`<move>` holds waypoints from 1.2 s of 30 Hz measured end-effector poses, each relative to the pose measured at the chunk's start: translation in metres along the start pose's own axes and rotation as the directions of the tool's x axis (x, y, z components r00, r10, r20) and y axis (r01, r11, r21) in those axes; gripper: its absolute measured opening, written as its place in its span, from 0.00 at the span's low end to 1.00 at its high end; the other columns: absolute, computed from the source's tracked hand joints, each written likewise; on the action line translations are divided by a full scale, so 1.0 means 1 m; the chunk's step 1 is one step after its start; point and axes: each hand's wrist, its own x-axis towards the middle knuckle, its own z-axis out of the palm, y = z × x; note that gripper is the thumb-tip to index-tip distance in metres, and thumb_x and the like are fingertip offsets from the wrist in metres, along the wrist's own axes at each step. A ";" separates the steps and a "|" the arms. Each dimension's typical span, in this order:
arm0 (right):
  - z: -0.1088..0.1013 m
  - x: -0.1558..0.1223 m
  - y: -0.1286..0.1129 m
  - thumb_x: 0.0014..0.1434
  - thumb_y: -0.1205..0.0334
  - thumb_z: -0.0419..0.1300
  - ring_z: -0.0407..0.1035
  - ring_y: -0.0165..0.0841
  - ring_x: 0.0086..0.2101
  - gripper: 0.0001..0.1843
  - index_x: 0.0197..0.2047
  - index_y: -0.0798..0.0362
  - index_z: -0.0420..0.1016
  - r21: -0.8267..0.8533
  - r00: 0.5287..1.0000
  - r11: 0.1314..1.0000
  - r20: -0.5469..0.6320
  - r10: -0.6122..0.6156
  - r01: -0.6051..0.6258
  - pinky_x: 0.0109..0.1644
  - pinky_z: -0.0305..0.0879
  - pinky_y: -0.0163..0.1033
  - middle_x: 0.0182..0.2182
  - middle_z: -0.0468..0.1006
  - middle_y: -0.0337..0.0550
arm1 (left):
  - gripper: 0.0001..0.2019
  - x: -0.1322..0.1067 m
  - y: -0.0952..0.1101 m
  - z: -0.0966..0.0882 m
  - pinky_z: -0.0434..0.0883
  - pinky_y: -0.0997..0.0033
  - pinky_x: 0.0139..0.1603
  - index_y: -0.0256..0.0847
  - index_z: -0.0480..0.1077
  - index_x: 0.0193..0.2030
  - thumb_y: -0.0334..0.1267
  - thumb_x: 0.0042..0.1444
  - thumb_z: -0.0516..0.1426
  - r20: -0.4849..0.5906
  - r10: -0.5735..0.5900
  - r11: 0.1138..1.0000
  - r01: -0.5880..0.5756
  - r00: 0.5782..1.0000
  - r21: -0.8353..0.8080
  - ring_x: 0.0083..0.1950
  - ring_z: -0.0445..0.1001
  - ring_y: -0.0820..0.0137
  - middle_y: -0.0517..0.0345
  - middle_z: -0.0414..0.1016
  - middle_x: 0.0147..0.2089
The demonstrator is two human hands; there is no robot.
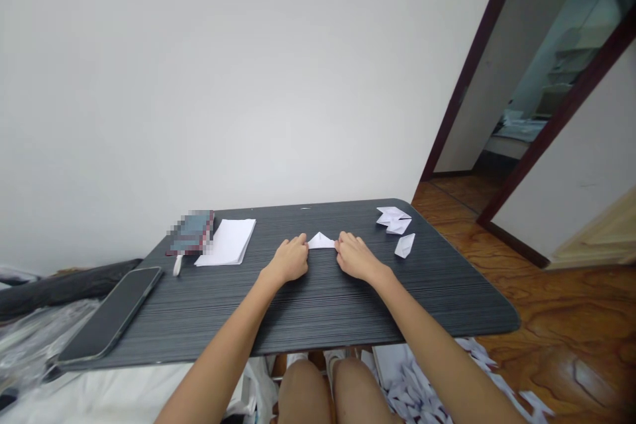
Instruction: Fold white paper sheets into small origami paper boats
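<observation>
A small folded white paper piece (321,240) with a pointed top lies on the dark striped table (318,305). My left hand (291,260) pinches its left end with curled fingers. At the paper's right end, my right hand (354,256) does the same. Both hands rest on the tabletop near the table's far middle.
A stack of white sheets (227,242), a small book (191,233) and a white pen (177,265) lie at the left. A phone (112,313) sits at the near left corner. Folded paper pieces (394,219) and another folded piece (404,245) lie at the right. Paper scraps (422,391) litter the wooden floor. An open doorway (527,112) is at the right.
</observation>
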 end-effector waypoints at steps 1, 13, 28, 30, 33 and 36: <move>-0.002 -0.001 0.001 0.54 0.67 0.45 0.57 0.39 0.41 0.14 0.40 0.59 0.68 -0.005 1.000 1.000 0.022 0.015 -0.015 0.42 0.52 0.41 0.40 0.64 0.53 | 0.12 0.000 0.002 -0.002 0.63 0.65 0.38 0.32 0.68 0.36 0.32 0.52 0.45 0.018 -0.007 1.000 0.007 1.000 0.010 0.38 0.67 0.66 0.48 0.64 0.41; 0.003 0.010 0.003 0.52 0.64 0.51 0.61 0.37 0.38 0.10 0.30 0.58 0.71 0.125 0.995 0.992 -0.100 0.020 -0.007 0.41 0.54 0.40 0.34 0.68 0.51 | 0.15 0.024 -0.002 0.015 0.64 0.71 0.32 0.36 0.69 0.34 0.42 0.55 0.45 -0.127 -0.045 0.997 0.035 0.991 -0.075 0.33 0.69 0.67 0.50 0.67 0.35; 0.032 0.055 -0.013 0.47 0.59 0.54 0.66 0.27 0.16 0.11 0.22 0.58 0.72 0.919 0.931 0.376 -0.027 0.364 -0.120 0.21 0.63 0.31 0.15 0.72 0.40 | 0.17 0.030 -0.005 0.028 0.64 0.70 0.32 0.33 0.67 0.31 0.37 0.58 0.40 -0.250 -0.097 0.991 0.069 0.963 -0.117 0.30 0.69 0.68 0.47 0.67 0.31; 0.031 0.053 -0.016 0.48 0.64 0.52 0.66 0.27 0.16 0.10 0.21 0.56 0.71 0.903 0.928 0.417 -0.069 0.366 -0.098 0.23 0.64 0.30 0.14 0.72 0.39 | 0.16 0.029 -0.002 0.028 0.64 0.70 0.32 0.33 0.67 0.29 0.37 0.57 0.41 -0.263 -0.156 0.981 0.119 0.952 -0.154 0.30 0.69 0.68 0.47 0.68 0.31; 0.030 0.050 -0.015 0.48 0.67 0.50 0.68 0.28 0.18 0.10 0.21 0.56 0.71 0.855 0.922 0.512 -0.131 0.364 -0.080 0.24 0.63 0.30 0.16 0.73 0.41 | 0.13 0.028 0.000 0.026 0.64 0.71 0.33 0.34 0.67 0.30 0.36 0.55 0.44 -0.314 -0.243 0.955 0.170 0.918 -0.242 0.30 0.69 0.68 0.49 0.69 0.30; 0.028 0.045 -0.013 0.50 0.67 0.50 0.69 0.30 0.20 0.10 0.24 0.55 0.71 0.795 0.914 0.605 -0.209 0.348 -0.049 0.25 0.63 0.31 0.18 0.74 0.43 | 0.11 0.028 -0.001 0.025 0.65 0.72 0.34 0.36 0.66 0.40 0.35 0.52 0.48 -0.384 -0.299 0.907 0.135 0.874 -0.399 0.30 0.69 0.70 0.53 0.70 0.29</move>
